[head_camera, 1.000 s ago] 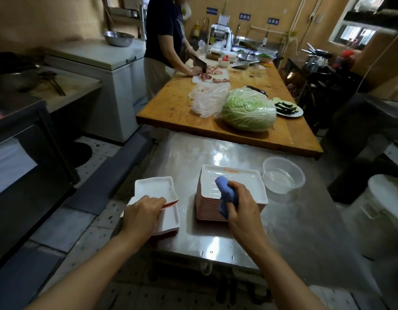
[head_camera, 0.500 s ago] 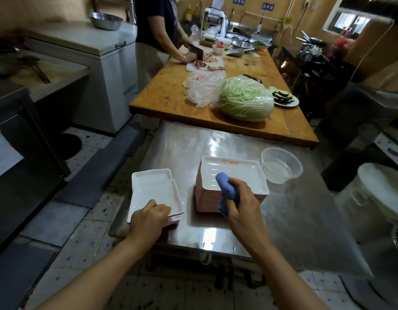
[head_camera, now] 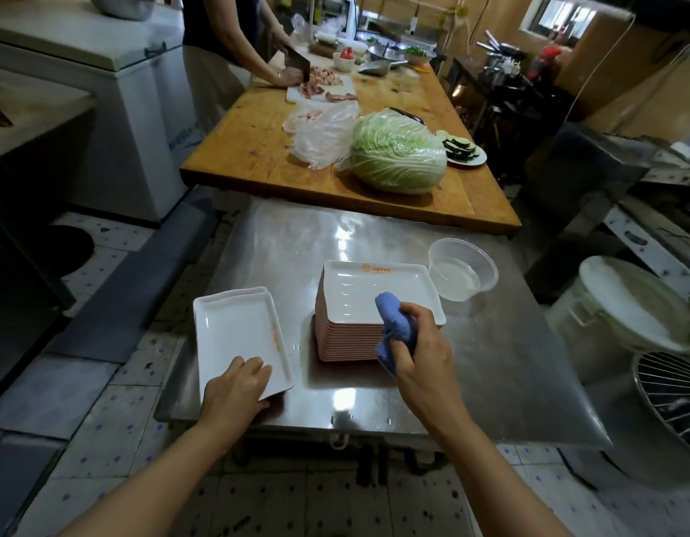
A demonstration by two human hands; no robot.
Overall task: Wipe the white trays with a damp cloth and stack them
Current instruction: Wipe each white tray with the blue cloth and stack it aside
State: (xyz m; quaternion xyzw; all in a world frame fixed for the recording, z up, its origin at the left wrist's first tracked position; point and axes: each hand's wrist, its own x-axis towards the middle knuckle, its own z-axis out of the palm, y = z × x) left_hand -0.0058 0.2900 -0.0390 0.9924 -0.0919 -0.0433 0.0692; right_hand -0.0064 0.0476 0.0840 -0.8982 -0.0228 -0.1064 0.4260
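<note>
Trays (head_camera: 240,335) stacked at bench's near-left corner.
My left hand (head_camera: 235,393) rests there; right hand (head_camera: 417,358), clutching cloth (head_camera: 397,327), nearer unwiped stack (head_camera: 378,296).

The room around me is dim and warm-toned. Overhead light throws white glare patches on the steel table (head_camera: 509,381) and daylight enters by a window (head_camera: 560,17) at upper right. My wide lens bows the edges; the corners sit dark and slightly soft.
</note>
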